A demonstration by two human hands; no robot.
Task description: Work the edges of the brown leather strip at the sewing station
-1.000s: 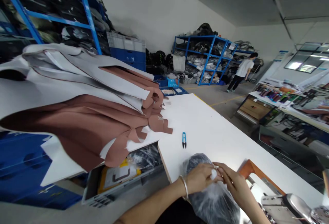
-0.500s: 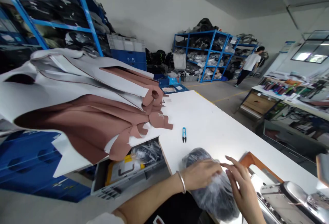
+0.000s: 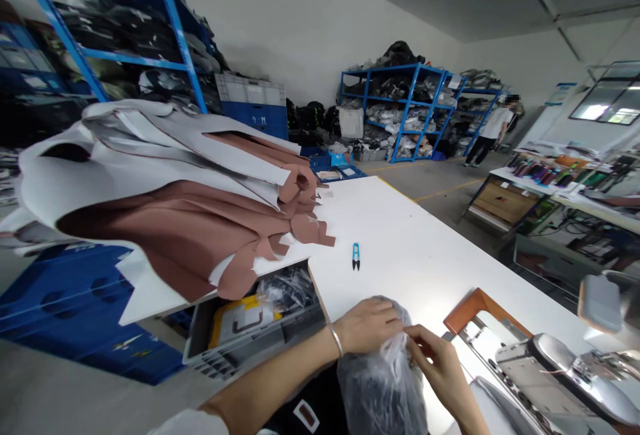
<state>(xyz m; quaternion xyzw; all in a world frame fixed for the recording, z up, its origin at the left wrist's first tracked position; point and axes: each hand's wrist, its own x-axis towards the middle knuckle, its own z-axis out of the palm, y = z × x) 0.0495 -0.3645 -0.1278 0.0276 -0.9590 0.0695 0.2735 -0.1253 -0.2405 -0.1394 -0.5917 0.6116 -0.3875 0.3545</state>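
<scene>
Head view: we look down a workshop from the end of a long white bench. Two blue steel shelving racks packed with bagged goods stand against the far wall, and a taller blue rack rises at the left. Beyond the bench, a co-worker in a white T-shirt and dark trousers stands on the grey floor beside a second, cluttered worktable. A large pile of white-backed, brown cut sheets overhangs the bench's left end, just beside a grey plastic crate holding a yellow packet. At the lower right sits a sewing machine, near an orange-brown frame.

Close to us, a clear plastic bag of dark contents hangs over the bench's near edge, held up between our hands. Our left hand, wearing a silver bangle, is closed over the bag's gathered top. Our right hand grips the plastic beside it, its fingers pinching the gathered neck. Blue-handled thread snips lie on the bench, well apart from both hands.
</scene>
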